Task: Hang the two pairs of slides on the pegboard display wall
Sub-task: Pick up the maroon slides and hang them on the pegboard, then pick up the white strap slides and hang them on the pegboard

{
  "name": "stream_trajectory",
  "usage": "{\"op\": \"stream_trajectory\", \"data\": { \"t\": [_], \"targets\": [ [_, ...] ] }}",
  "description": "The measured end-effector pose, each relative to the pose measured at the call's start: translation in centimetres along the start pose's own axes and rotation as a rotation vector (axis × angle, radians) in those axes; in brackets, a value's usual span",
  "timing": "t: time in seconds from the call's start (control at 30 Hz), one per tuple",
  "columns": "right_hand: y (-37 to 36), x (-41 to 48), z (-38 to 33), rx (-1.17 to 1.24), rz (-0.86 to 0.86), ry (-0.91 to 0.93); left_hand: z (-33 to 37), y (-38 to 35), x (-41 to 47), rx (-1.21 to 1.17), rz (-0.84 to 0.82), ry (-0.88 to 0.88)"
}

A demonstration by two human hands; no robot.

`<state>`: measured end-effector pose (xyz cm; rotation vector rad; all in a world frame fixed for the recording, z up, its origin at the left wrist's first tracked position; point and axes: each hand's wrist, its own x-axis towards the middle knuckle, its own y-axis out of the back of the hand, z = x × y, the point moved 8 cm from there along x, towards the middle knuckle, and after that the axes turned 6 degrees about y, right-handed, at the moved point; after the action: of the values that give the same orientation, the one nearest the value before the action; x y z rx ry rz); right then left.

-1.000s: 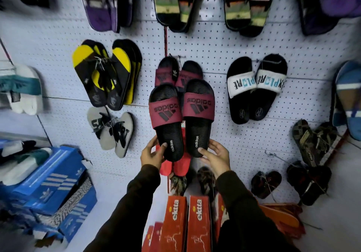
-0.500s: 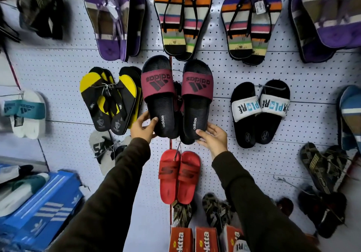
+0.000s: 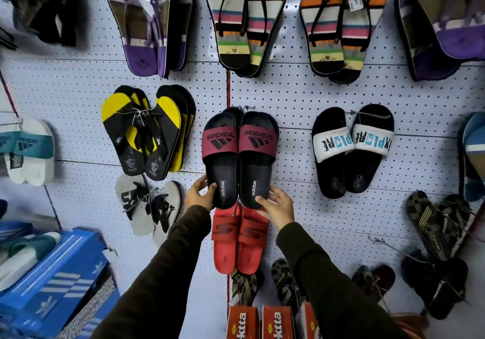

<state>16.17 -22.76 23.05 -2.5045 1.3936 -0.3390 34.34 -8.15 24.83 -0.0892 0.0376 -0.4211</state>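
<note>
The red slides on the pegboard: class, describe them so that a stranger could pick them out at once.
Start at the pegboard wall and find the black adidas slides with maroon straps that the two hands hold at the heels. Directly beneath them hang the red slides, toes down. They are the only all-red pair, each with a dark S-shaped mark on the strap.

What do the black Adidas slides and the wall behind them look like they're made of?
Adidas slides: likely moulded foam or rubber, matte black with ribbed footbeds; the maroon straps look like soft printed synthetic. Pegboard wall: painted white perforated panel, metal or hardboard, hard to tell which.
</note>
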Motion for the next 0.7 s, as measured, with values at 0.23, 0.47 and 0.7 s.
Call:
{"op": "stream_trajectory", "data": {
  "t": [0.23,0.47,0.7],
  "targets": [
    [4.3,-1.3,3.2,-0.128,-0.012,-0.021,-5.5,-0.4,-3.2,0.018,0.067,0.077],
    [14.3,-5.2,9.4,-0.412,0.083,-0.217,-17.0,-4.9,-10.1,0.231,-0.078,0.328],
    [28.2,-12.9,15.6,-0.645,0.213,-0.427,-28.4,-9.4,-19.2,0.480,-0.395,0.515]
  ]
}}
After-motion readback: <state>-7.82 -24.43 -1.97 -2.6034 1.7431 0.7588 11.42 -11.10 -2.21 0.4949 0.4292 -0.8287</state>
